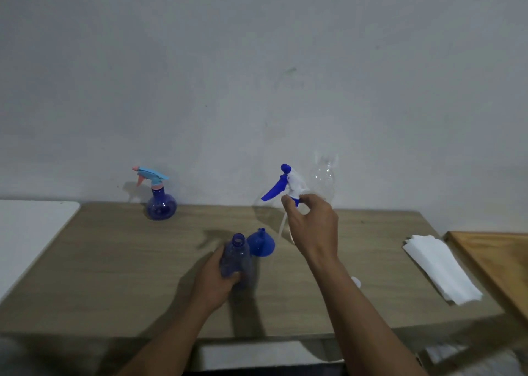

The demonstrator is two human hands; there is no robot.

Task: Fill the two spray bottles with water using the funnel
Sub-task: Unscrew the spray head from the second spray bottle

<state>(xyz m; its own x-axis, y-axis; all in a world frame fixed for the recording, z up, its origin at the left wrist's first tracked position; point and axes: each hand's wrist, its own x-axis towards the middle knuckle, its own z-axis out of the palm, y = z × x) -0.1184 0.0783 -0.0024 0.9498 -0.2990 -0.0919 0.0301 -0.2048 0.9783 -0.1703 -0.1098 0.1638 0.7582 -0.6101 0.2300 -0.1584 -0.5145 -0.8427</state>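
Note:
My left hand (215,280) grips a blue translucent spray bottle (237,257) that stands upright on the wooden table (114,275), its neck bare and uncapped. My right hand (313,222) pinches the blue collar of a white and blue spray head (287,185) and holds it in the air, its dip tube hanging down. A blue funnel (261,242) lies on the table just right of the bottle. A second, round blue spray bottle (160,204) with a light blue and pink spray head stands at the back left. A clear plastic bottle (323,178) stands behind my right hand.
A stack of white paper towels (441,270) lies at the right of the table. A wooden board (497,264) borders the table's right end and a white surface (31,227) its left. A grey wall rises right behind the table. A small white object (356,281) shows beside my right forearm.

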